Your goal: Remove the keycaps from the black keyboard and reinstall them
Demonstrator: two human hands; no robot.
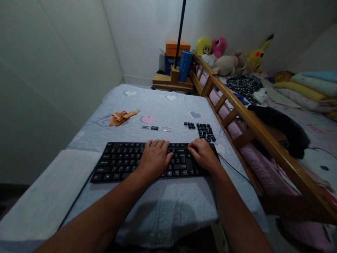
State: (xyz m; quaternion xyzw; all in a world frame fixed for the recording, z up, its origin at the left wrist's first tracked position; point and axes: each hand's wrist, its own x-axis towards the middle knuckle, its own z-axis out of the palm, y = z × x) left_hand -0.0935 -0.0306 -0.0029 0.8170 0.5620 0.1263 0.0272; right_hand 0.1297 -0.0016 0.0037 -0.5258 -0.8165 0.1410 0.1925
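A black keyboard (pixel 118 162) lies across the cloth-covered surface in front of me. My left hand (pixel 155 156) rests flat on its middle keys, fingers stretched forward and thumb out to the right. Over the right end, my right hand (pixel 202 153) has its fingers bent and drawn together, with the thumb near the index finger; whatever is between them is hidden. Just beyond that end lie several loose black keycaps (pixel 204 130) in small rows. A wire keycap puller (pixel 154 128) with a dark middle lies behind the keyboard.
An orange cloth (pixel 119 117) and a brush (pixel 134 112) lie at the far left. The keyboard's cable (pixel 235 169) runs off right toward a wooden bed rail (pixel 244 112). A white sheet-like panel (pixel 50 189) lies at the left edge. Boxes (pixel 177 48) stand behind.
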